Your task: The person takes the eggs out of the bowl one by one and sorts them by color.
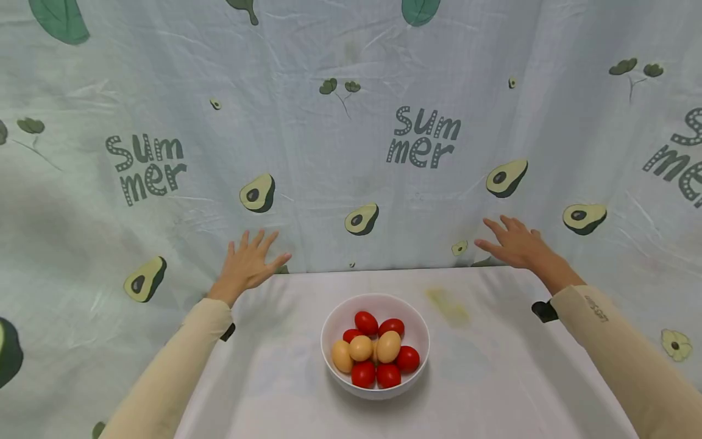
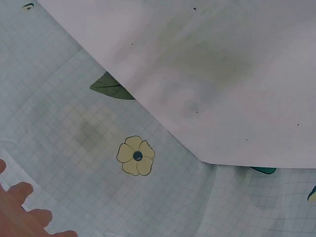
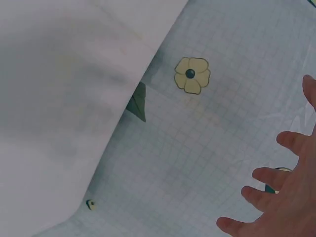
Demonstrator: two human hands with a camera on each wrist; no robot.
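Note:
In the head view a white bowl (image 1: 375, 301) stands on the white table (image 1: 285, 372), holding several red egg-shaped or tomato-like pieces (image 1: 408, 359) and several tan, egg-like ones (image 1: 389, 346). My left hand (image 1: 248, 266) is raised beyond the table's far left part, fingers spread, touching nothing I can see. On the other side my right hand (image 1: 520, 245) is held up likewise, fingers spread and holding nothing. Both are well apart from the bowl. Each wrist view catches only part of its hand, the left fingers (image 2: 40, 217) and the right fingers (image 3: 269, 176), away from the table edge.
A pale curtain (image 1: 307, 152) printed with avocados, leaves and the word "summer" hangs behind the table and at its sides. A yellowish stain (image 1: 448, 306) marks the table right of the bowl. The table's edge and corner show in both wrist views.

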